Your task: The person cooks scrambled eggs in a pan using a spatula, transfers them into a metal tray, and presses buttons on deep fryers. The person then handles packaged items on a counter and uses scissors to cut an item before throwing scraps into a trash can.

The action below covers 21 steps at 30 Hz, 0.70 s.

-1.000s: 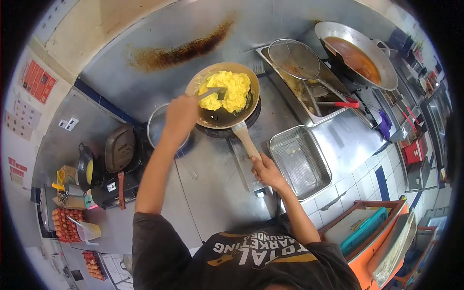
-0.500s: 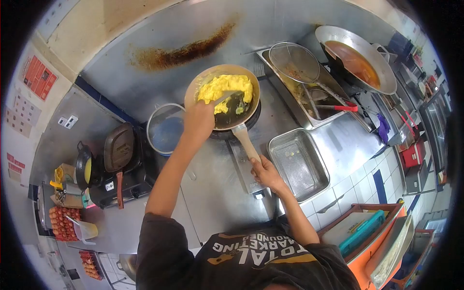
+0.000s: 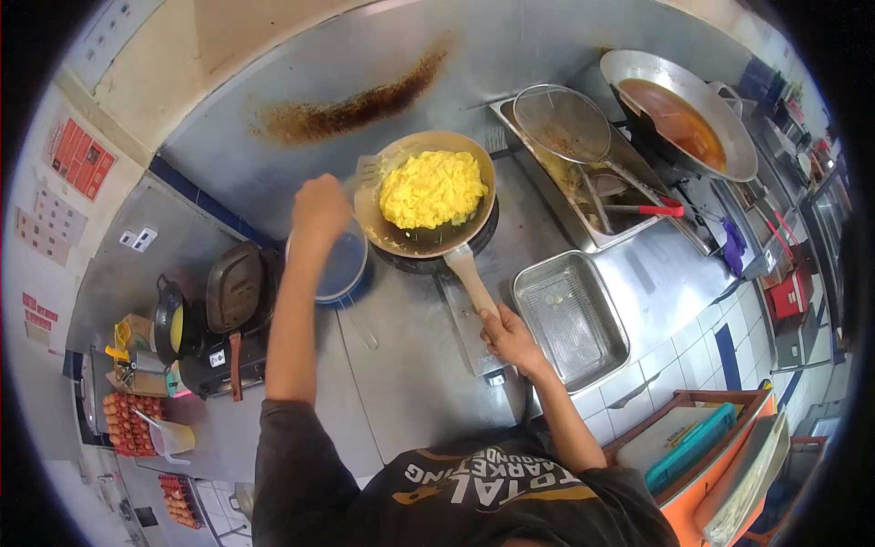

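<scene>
Scrambled eggs [image 3: 434, 190] lie heaped in the middle of a tan-rimmed frying pan [image 3: 401, 244], which stands on a burner. My right hand [image 3: 510, 339] is closed round the pan's pale handle [image 3: 471, 278]. Left of the pan, my left hand [image 3: 321, 211] is closed on a slotted spatula [image 3: 369, 171]. Its head is over the pan's left rim, apart from the eggs; its handle is mostly hidden by the hand. Below my left hand sits a round strainer [image 3: 344, 264] over a blue-rimmed container.
To the right are a perforated metal tray [image 3: 572, 319], a steel pan with a mesh skimmer [image 3: 562, 123] and red-handled tongs [image 3: 652, 210], and a wok of brown liquid [image 3: 679, 118]. At left stand a square grill pan [image 3: 234, 287] and egg trays [image 3: 130, 424].
My left hand has moved left, drawing the spatula from inside the pan to its left rim. The eggs, an open curve before, now form one rounded heap. My right hand stays on the handle.
</scene>
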### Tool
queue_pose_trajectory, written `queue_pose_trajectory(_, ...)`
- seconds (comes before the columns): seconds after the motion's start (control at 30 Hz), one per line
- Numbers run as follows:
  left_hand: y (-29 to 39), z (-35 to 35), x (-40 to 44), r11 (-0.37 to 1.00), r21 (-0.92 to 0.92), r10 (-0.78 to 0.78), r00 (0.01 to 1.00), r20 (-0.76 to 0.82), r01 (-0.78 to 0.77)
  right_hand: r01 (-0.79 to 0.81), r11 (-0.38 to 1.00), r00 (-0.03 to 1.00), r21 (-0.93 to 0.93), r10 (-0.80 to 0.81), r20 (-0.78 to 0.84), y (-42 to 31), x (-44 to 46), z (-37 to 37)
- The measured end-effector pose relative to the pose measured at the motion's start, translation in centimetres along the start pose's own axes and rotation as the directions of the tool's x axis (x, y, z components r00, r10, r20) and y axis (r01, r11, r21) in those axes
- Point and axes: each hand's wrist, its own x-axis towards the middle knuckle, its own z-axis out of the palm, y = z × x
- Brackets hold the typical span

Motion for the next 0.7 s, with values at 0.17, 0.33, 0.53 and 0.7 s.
queue_pose_trajectory(0.17,2.5,4.3,4.1,0.978,-0.177,0.126,0.989,0.081,-0.110,0.049,0.998,0.999,-0.049,-0.050,-0.014,0.2,0.0,-0.1)
queue_pose_trajectory(0.33,2.9,2.6,0.9,0.893,-0.231,0.419,0.901,0.114,-0.386,0.042,0.997,0.999,-0.066,-0.043,-0.020,0.1,0.0,0.0)
queue_pose_trajectory(0.53,1.7,-4.1,-6.7,0.834,-0.059,0.551,0.823,0.138,-0.549,0.027,0.997,1.000,-0.073,-0.028,-0.013,0.8,0.2,-0.1)
queue_pose_trajectory(0.7,-0.2,-10.9,-10.9,0.914,0.049,0.386,0.900,0.201,-0.403,0.016,0.999,1.000,-0.029,-0.016,-0.012,-0.7,-0.6,0.2)
